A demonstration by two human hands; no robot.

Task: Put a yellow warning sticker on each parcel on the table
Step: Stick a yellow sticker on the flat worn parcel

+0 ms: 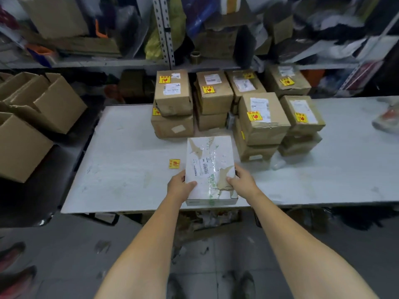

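**Parcel (209,169) flat at table (121,169) near edge, both hands on it**

One white parcel, lying flat, long axis 12 to 6, label text reading sideways. Left hand (180,185) grips its 7 o'clock corner, thumb on top. Right hand (241,180) grips the 4 o'clock edge, thumb on top, fingers curled down the side. One loose yellow sticker (174,163) lies on the table just beside the parcel at 9 o'clock, not touching. Brown boxes (173,92) stacked from 12 to 2 o'clock: about ten, at least seven with yellow stickers showing.
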